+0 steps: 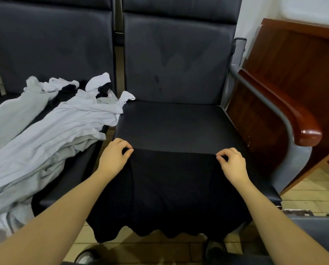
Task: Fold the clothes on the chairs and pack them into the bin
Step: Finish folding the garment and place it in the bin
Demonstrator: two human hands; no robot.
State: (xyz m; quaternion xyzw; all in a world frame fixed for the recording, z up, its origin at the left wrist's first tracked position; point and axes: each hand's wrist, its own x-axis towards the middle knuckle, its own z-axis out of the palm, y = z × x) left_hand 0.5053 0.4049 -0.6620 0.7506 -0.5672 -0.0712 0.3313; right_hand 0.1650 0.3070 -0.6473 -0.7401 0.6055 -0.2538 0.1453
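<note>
One black garment [169,188] on two chairs [171,119] — both hands [115,155] pinching its corners.

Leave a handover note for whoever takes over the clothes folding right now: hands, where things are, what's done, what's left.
Left hand: pinches the top left corner of the black garment.
Right hand: pinches its top right corner.
The black garment lies spread on the right chair, its lower edge hanging over the seat front.
A pile of white, grey and dark clothes sits unfolded on the left chair.
Bin: not in view.
Done: no folded clothes are in view.
Left: fold the black garment, then the pile, and pack everything into the bin.
</note>
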